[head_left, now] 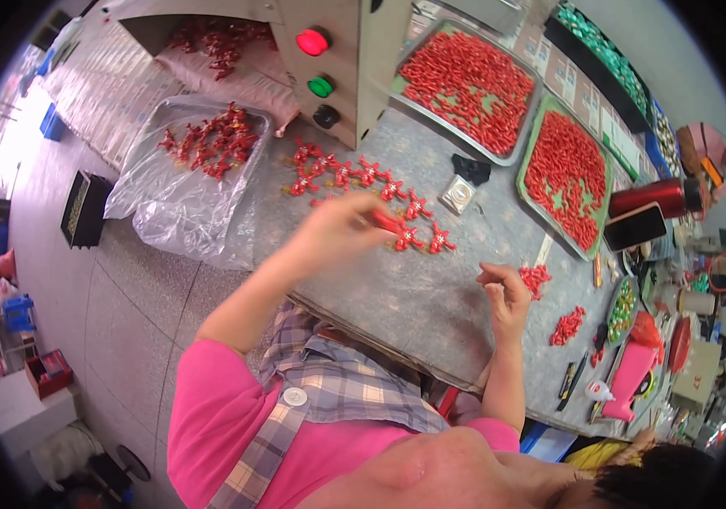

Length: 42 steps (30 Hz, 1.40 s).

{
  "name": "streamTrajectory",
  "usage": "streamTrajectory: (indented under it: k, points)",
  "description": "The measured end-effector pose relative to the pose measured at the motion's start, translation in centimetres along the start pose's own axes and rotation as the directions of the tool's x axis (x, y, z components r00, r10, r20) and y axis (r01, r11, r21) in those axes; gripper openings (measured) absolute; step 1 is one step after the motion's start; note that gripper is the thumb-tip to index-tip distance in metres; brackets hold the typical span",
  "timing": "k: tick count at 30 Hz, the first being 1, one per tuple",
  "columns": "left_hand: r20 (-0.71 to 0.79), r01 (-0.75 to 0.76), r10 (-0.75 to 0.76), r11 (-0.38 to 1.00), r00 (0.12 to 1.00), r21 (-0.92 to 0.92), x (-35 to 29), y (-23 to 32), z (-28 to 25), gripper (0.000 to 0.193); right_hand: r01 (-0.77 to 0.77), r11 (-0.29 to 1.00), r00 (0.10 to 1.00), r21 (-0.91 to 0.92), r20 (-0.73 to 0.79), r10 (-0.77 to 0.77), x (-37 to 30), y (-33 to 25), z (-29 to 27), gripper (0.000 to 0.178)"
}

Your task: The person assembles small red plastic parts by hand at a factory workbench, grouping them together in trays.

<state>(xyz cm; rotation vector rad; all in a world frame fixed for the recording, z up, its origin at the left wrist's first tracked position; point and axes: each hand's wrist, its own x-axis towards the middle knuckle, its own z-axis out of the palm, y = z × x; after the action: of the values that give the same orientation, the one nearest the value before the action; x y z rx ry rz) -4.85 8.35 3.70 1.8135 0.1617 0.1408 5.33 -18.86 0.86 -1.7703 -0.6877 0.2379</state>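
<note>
My left hand (337,229) is over the worktable (380,297), its fingers pinched on a small red piece (384,222); the hand hides part of it. Just beyond it, several red star-shaped pieces (367,170) with pale centres and gold-coloured bits lie in loose rows. My right hand (507,301) hovers at the right with fingers curled toward the thumb; whatever is between them, if anything, is too small to make out. Close beside it is a small pile of red pieces (535,281), with a second red pile (567,326) nearer me.
Metal tray (516,153) and green tray (541,106) hold many red pieces. A plastic-lined tray (257,140) with red clusters sits left. A machine housing (329,110) with lit buttons stands behind. Right: red flask (647,197), phone (634,227), small bottle (599,391).
</note>
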Motion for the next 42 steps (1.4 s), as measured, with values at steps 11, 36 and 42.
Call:
streamTrajectory:
  k: [11,36,42]
  points:
    - [-0.277,0.277,-0.124,0.727,0.953,0.628,-3.2,-0.9,-9.3,0.023,0.047,0.981,0.997,-0.187,0.074,-0.033,0.3,-0.2,1.5,0.013]
    - [-0.223,0.125,-0.155,0.982,0.962,-0.141,2.2,-0.9,-14.2,0.026,0.115,0.965,0.993,-0.235,0.056,-0.105,0.4,-0.8,1.2,0.009]
    - [0.106,0.063,-0.028,0.935,0.994,-0.349,2.1,1.1,0.8,0.032,-0.212,0.949,0.977,0.235,0.039,0.209,-0.4,-0.6,2.0,0.012]
